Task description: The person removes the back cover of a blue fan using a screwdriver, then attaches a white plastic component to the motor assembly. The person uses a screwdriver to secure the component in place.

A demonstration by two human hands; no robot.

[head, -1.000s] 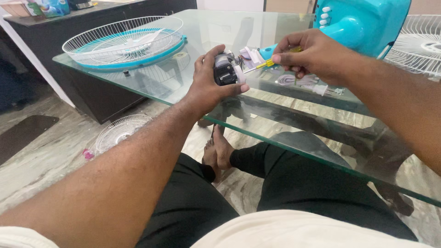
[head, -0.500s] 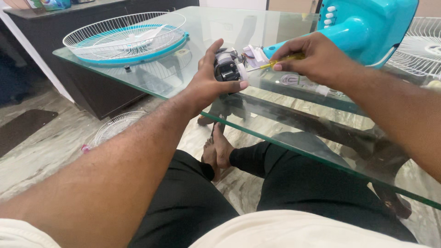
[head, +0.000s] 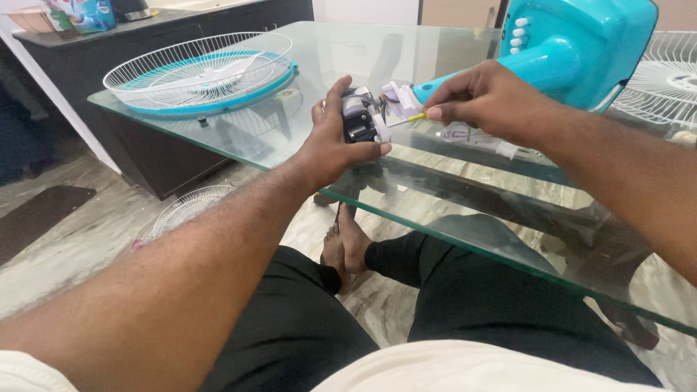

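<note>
On the glass table [head: 305,156], the fan grille [head: 197,72] lies left of the motor [head: 358,120], fan base [head: 573,47] right.

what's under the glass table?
Through the glass table: the person's dark trousers, crossed bare feet, the marble floor, and a white fan grille lying on it. The left hand and forearm cover part of the floor.
</note>
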